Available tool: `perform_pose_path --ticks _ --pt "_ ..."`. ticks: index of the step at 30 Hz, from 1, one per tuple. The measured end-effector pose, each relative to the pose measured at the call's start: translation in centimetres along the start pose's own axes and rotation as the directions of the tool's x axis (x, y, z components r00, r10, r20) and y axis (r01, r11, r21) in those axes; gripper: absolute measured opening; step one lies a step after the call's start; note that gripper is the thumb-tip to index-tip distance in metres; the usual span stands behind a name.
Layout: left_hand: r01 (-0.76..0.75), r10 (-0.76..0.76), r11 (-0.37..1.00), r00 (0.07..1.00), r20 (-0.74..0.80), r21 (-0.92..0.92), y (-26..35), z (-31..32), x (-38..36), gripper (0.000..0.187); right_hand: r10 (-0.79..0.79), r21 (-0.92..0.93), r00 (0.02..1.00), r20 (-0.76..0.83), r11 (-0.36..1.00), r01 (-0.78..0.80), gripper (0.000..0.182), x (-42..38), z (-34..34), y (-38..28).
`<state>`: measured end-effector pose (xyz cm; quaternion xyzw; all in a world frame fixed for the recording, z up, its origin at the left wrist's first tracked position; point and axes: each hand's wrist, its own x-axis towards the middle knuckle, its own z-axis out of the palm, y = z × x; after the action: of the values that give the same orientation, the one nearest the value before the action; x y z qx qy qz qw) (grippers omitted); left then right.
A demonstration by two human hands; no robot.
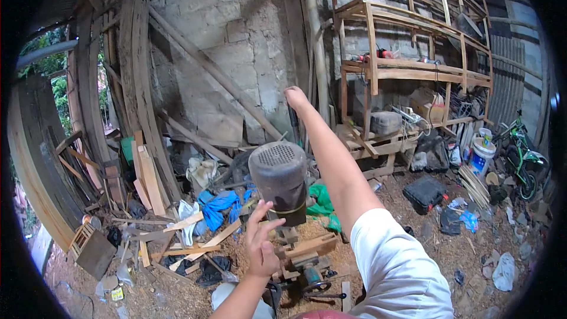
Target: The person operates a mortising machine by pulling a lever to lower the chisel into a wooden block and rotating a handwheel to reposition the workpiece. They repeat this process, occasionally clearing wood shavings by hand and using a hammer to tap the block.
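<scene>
While a rough grey block wall (236, 53) rises at the back, a tall rack of bare brown timber slats (419, 74) fills the space to its right, its frame straight-edged and open. Sawdust-strewn ground (390, 260) spreads beneath, loose and crumbly. Nearer the worker stands a dusty, dark grey cylindrical motor housing (277, 177), its rounded top pierced by a grid of small holes, a thin yellowish band circling its lower end. Crumpled blue plastic sheeting (220, 211) lies on the ground to its left. Below the housing sits a squared, pale brown wooden block (310, 248), and below that a dark round handwheel (317, 288).

The left hand (263, 251) is raised at the housing's lower left, fingers loosely spread and half bent, the tips close to its rim; I cannot tell whether they touch. The right hand (294, 98) reaches out beyond the housing, fingers curled together; what they hold, if anything, I cannot make out. The housing stands roughly upright, long axis near vertical, perforated end facing up.
</scene>
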<state>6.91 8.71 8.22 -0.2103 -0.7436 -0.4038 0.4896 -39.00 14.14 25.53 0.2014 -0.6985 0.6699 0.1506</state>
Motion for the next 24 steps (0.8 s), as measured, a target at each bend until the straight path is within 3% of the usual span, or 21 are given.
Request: perform_pose_path --ticks 1,3,4,5,6,7,10,12,14,15,17,18,20,24 --pt "-0.004 0.004 1.000 1.000 -0.003 0.003 -0.2 0.0 0.1 0.074 -0.004 0.002 1.000 0.002 1.000 0.004 0.039 0.3 -0.4 -0.4" --pt "0.012 -0.014 0.999 0.999 -0.036 -0.041 -0.5 0.0 0.0 0.073 0.166 -0.113 0.957 0.236 0.983 -0.143 0.034 1.0 -1.3 -1.3" --pt "0.015 -0.017 0.999 0.999 -0.032 -0.041 -0.4 0.0 0.0 0.073 0.171 -0.112 0.957 0.234 0.983 -0.148 0.034 2.1 -1.3 -1.8" --pt "0.014 -0.014 0.999 1.000 -0.019 -0.032 -0.3 0.0 0.1 0.073 0.096 -0.389 0.963 0.252 0.921 0.010 0.032 3.5 -1.2 -2.7" --pt "0.014 -0.014 1.000 1.000 -0.007 -0.023 -0.3 0.0 0.1 0.074 0.032 -0.626 0.955 0.293 0.762 0.167 0.031 4.1 -0.9 -2.9" --pt "0.022 -0.022 0.999 1.000 -0.005 -0.026 -0.4 0.1 0.0 0.074 -0.124 -0.533 0.922 0.367 0.785 0.317 0.031 3.2 -1.0 -3.3" --pt "0.026 -0.025 0.999 0.999 0.035 -0.028 -0.5 0.2 -0.1 0.078 -0.074 -0.579 0.891 0.447 0.735 0.351 0.037 0.8 -0.4 -3.2" --pt "0.048 -0.047 0.998 0.998 0.039 -0.032 -0.3 0.4 0.0 0.080 0.025 -0.622 0.735 0.678 0.553 0.555 0.042 2.1 -0.8 -2.9" --pt "0.062 -0.060 0.997 0.997 0.049 -0.035 -0.2 0.5 0.0 0.081 -0.069 -0.738 0.877 0.475 0.513 0.439 0.047 -2.1 -1.1 -6.2" --pt "0.057 -0.055 0.998 0.997 0.061 -0.032 -0.2 0.6 0.0 0.081 -0.062 -0.741 0.880 0.471 0.513 0.433 0.047 -2.3 -1.0 -6.0" --pt "0.052 -0.049 0.998 0.996 0.071 -0.039 -0.3 0.9 -0.2 0.082 -0.165 -0.759 0.887 0.430 0.466 0.455 0.067 -2.8 -1.3 -6.0" --pt "0.056 -0.053 0.998 0.996 0.072 -0.041 -0.3 1.0 -0.2 0.082 -0.164 -0.763 0.888 0.429 0.460 0.454 0.067 -2.9 -1.8 -6.2" --pt "0.059 -0.056 0.997 0.996 0.069 -0.043 -0.2 1.2 -0.2 0.082 -0.097 -0.724 0.917 0.386 0.584 0.367 0.071 -5.5 -2.7 -8.4" --pt "0.053 -0.049 0.998 0.995 0.092 -0.046 0.0 1.8 -0.3 0.081 -0.140 -0.747 0.920 0.365 0.546 0.380 0.072 -11.2 -4.8 -11.9"
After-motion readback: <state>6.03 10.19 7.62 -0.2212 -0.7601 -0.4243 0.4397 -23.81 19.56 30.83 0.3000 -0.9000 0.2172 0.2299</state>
